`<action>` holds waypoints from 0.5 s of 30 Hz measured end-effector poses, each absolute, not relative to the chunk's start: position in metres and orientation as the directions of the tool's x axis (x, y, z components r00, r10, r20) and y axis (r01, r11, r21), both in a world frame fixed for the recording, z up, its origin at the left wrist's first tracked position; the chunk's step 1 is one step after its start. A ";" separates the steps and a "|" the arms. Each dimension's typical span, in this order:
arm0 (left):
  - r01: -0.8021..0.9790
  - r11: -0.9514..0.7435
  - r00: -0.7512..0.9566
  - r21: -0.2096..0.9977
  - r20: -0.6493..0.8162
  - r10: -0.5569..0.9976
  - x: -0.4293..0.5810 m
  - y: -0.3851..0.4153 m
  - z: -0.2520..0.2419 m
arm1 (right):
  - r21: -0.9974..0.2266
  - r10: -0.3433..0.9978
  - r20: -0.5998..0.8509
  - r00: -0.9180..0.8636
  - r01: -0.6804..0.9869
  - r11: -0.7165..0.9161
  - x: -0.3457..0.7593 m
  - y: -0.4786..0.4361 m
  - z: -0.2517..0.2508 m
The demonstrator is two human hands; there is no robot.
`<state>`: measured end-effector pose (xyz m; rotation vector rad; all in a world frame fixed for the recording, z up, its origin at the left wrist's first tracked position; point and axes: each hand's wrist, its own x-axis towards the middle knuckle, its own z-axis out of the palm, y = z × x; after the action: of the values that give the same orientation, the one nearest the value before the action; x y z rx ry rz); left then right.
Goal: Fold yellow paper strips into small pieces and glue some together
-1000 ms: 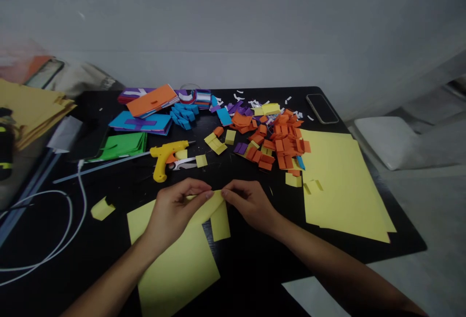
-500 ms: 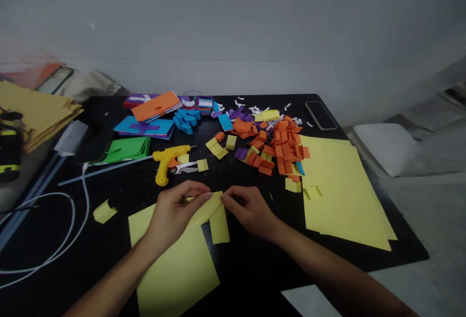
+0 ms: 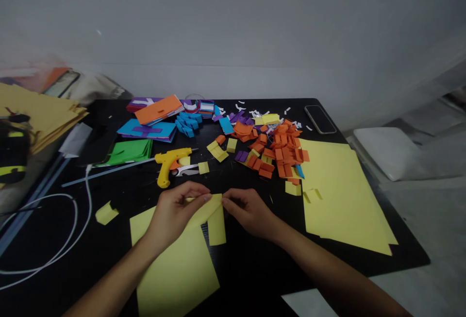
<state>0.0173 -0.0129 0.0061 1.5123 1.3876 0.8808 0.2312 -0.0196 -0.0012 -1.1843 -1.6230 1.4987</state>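
A yellow paper strip (image 3: pixel 217 227) is pinched between my two hands, bent so that one part hangs down toward the table. My left hand (image 3: pixel 178 210) is closed on its left part, thumb on top. At the bend, the thumb and fingertips of my right hand (image 3: pixel 249 210) grip the other side. Below my left forearm lies a flat yellow paper sheet (image 3: pixel 178 268), partly covered by the arm. Just beyond my hands are a yellow glue gun (image 3: pixel 169 161) and scissors (image 3: pixel 185 170), whose handles are partly hidden.
Folded orange paper pieces (image 3: pixel 286 144) heap up at the back right, beside a stack of yellow sheets (image 3: pixel 335 195). A phone (image 3: pixel 320 119) lies near the far edge. Green paper (image 3: pixel 129 152), blue folded paper (image 3: pixel 147 130) and a white cable (image 3: pixel 74 210) are on the left.
My hands keep their pinch on the strip, and its hanging part has swung slightly left. The whole view has shifted a little.
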 end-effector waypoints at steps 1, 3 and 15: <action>0.374 0.009 0.124 0.928 -0.060 0.991 0.017 -0.013 0.006 | -0.979 0.905 -0.129 -0.404 0.198 -0.051 0.231 -0.019 -0.001; 0.376 0.013 0.123 0.927 -0.064 0.990 0.017 -0.012 0.006 | -0.978 0.908 -0.136 -0.396 0.199 -0.059 0.231 -0.019 -0.002; 0.279 0.084 0.206 0.956 -0.145 0.968 0.022 -0.012 0.008 | -0.979 0.933 -0.130 -0.336 0.191 -0.068 0.230 -0.019 -0.006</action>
<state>0.0218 -0.0122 0.0080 1.4122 1.2805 0.8136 0.2296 -0.0187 -0.0060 -1.2308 -1.5594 1.4598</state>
